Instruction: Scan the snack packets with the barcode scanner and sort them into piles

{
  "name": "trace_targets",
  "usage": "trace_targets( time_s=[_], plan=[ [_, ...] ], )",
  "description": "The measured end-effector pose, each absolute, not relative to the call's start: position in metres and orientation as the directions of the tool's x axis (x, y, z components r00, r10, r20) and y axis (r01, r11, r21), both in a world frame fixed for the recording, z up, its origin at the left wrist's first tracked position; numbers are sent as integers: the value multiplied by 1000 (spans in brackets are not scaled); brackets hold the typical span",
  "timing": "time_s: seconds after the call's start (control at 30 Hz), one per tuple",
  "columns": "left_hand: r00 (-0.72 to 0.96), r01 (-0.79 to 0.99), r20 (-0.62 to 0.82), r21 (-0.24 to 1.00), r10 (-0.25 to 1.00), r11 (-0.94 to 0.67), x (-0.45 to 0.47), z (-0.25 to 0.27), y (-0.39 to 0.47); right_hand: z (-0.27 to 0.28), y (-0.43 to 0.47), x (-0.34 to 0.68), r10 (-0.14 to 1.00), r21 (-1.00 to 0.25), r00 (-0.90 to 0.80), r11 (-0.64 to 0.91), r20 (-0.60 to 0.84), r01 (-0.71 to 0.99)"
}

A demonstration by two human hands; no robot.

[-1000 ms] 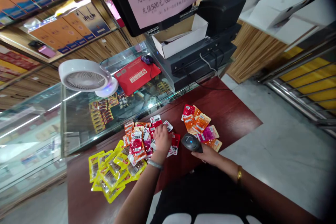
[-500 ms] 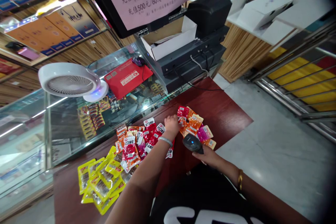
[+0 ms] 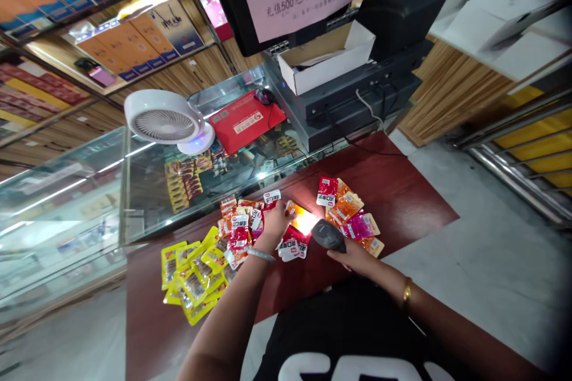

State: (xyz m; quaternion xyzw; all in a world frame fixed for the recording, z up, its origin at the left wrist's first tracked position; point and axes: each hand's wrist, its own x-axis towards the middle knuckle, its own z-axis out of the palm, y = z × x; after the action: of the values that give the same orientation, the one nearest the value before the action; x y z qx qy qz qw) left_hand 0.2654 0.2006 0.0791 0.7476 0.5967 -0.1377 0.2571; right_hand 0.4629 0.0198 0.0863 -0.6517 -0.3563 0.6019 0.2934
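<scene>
My left hand [image 3: 273, 227] is over the pile of red and orange snack packets, its fingers curled down; what they grip is hidden. Beside its fingertips lies an orange packet [image 3: 295, 215], partly washed out by bright light. The handheld barcode scanner [image 3: 328, 234] has its head close to that packet, and my right hand [image 3: 356, 259] is closed around its handle. Red packets with white ends [image 3: 292, 245] lie below the lit one. A second group, with a red packet [image 3: 328, 189], orange packets [image 3: 346, 208] and a purple packet [image 3: 358, 226], lies right of the scanner.
Several yellow packets [image 3: 196, 280] lie heaped at the left of the dark red counter [image 3: 277, 297]. Behind are a glass case [image 3: 241, 181], a white fan [image 3: 163, 119], a red mat [image 3: 245, 122] and a register with an open white box [image 3: 328, 71]. A metal railing [image 3: 504, 172] stands right.
My left hand has moved left, away from the right-hand packets. The orange packet beside it is now visible and brightly lit at the scanner's head. The camera view has shifted left.
</scene>
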Motion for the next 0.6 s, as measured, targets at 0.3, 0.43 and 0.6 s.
trace_targets(
  time_s=[0.3,0.43,0.6],
  plan=[
    [233,970,-421,40,877,-239,230,93,189,82,25,450,844,-845,-66,-524,-532,103],
    [260,955,-203,-91,944,-283,225,98,187,76,20,451,846,-845,-45,-527,-532,86],
    [388,919,-148,-17,910,-395,260,92,191,68,12,460,823,-821,15,-568,-568,62]
  ],
)
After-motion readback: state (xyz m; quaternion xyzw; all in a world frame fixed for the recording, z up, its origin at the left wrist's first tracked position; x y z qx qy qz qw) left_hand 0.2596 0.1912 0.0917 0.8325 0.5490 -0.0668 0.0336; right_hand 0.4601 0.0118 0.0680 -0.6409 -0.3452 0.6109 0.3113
